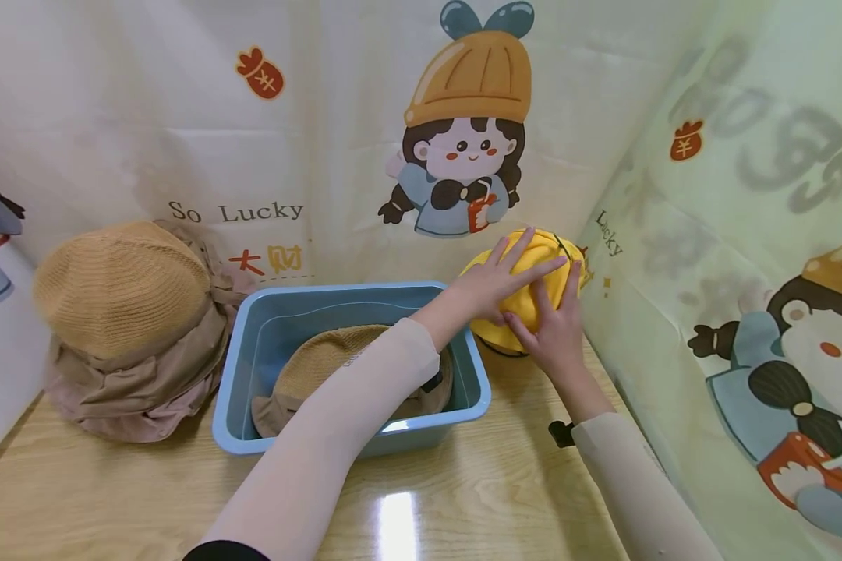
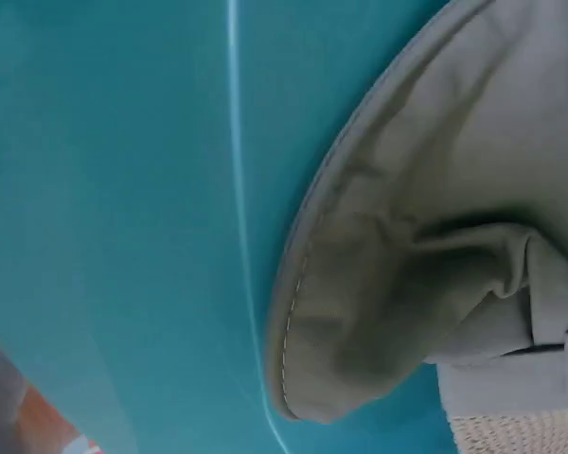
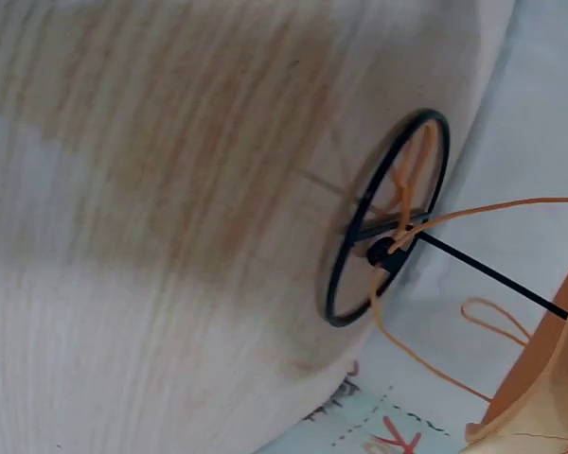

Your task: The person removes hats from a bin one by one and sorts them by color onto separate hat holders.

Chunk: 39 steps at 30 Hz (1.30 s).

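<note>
Against the back corner is a yellow hat point(image 1: 526, 302), propped on a black wire stand with a round base point(image 3: 336, 284). My left hand point(image 1: 482, 287) reaches across the basin and lies on the hat's left and upper side, fingers long and spread. On its front right side rests my right hand point(image 1: 553, 331), thumb and fingers apart and fairly straight. Orange cords point(image 3: 502, 205) hang from the hat down around the stand. A tan and brown hat point(image 1: 323, 362) lies in the blue basin point(image 1: 226, 389), partly hidden under my left forearm; its brown brim point(image 2: 360, 312) fills much of the left wrist view.
Left of the basin stands a tan knitted hat point(image 1: 122, 288) above folds of brown fabric point(image 1: 133, 389). Printed curtains point(image 1: 351, 101) enclose the back and right of the wooden table point(image 1: 491, 483).
</note>
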Tool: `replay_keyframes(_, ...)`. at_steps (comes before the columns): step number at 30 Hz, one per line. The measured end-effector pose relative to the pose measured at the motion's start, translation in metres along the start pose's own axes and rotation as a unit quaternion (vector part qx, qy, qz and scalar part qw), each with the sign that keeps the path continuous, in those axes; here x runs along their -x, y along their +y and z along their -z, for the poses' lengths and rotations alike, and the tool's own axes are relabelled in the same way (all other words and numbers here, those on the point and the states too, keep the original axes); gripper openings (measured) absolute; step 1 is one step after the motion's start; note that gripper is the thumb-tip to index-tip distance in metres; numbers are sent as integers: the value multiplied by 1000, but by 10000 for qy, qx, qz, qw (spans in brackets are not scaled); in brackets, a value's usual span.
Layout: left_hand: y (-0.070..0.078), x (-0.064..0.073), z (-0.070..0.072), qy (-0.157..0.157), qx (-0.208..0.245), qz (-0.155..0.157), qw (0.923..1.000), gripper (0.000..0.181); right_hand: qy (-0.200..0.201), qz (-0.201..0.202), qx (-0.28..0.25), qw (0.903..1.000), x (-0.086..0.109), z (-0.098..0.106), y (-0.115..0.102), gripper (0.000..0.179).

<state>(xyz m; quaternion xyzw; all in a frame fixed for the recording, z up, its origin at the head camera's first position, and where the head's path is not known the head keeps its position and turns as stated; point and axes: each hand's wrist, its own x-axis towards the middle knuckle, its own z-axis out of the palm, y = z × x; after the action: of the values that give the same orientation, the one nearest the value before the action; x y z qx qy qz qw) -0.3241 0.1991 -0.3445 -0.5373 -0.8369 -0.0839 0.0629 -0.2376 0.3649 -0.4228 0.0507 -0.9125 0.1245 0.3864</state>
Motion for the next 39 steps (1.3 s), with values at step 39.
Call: replay_keyframes(39, -11, 2, 2, -269, -391, 150, 9988, 110, 398, 217, -100, 9989, 5, -2, 7, 91)
